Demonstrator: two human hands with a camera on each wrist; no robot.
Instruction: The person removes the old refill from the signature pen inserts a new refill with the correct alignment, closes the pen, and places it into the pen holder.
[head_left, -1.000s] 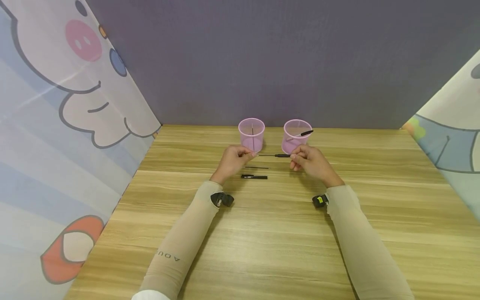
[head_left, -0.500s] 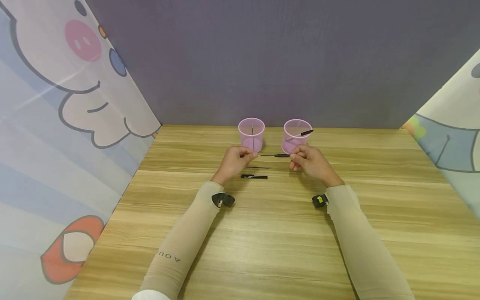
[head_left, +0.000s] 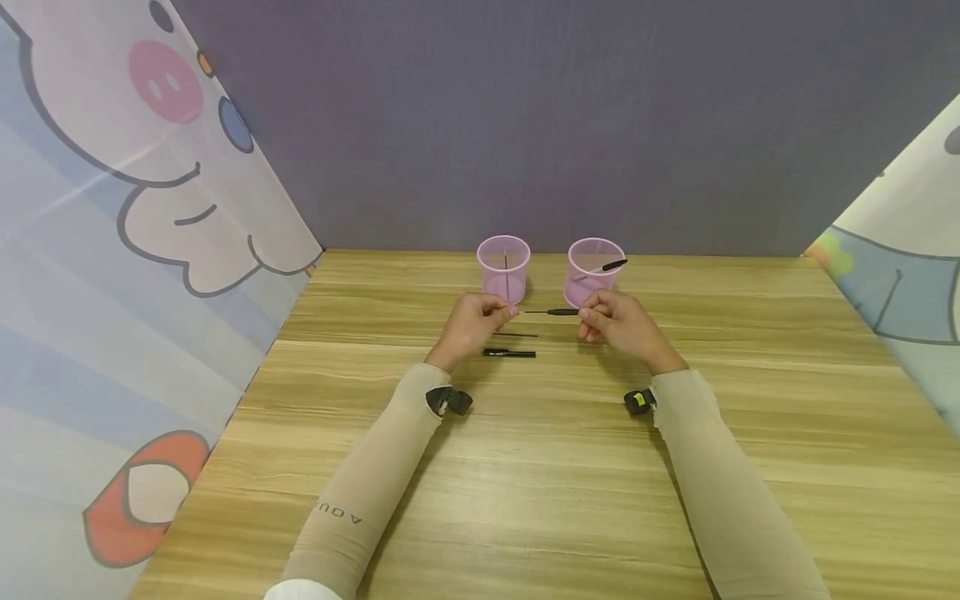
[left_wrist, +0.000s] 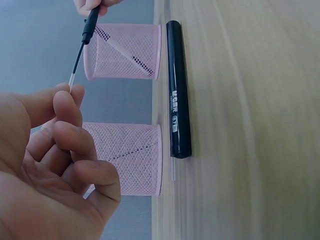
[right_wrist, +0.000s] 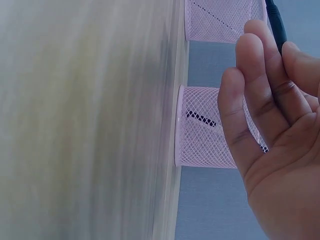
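My left hand (head_left: 471,327) pinches the clear end of a thin pen refill (left_wrist: 77,62) between thumb and forefinger. The refill's dark part runs into a black pen barrel (head_left: 564,312), which my right hand (head_left: 617,325) pinches by its other end. Both are held level above the table, in front of two cups. In the right wrist view the barrel (right_wrist: 276,25) shows beside the thumb, while the other fingers extend loosely. Under the hands lie a second thin refill (head_left: 516,335) and a black pen piece (left_wrist: 179,90) with white print.
Two pink mesh cups stand at the back: the left cup (head_left: 503,242) holds a thin dark stick, the right cup (head_left: 596,243) a black-ended pen (head_left: 613,266) leaning on its rim. A grey wall (head_left: 525,125) rises behind the wooden table (head_left: 540,483).
My left hand has shifted slightly right, toward the barrel. Less of the refill shows between the two hands. The right hand has hardly moved.
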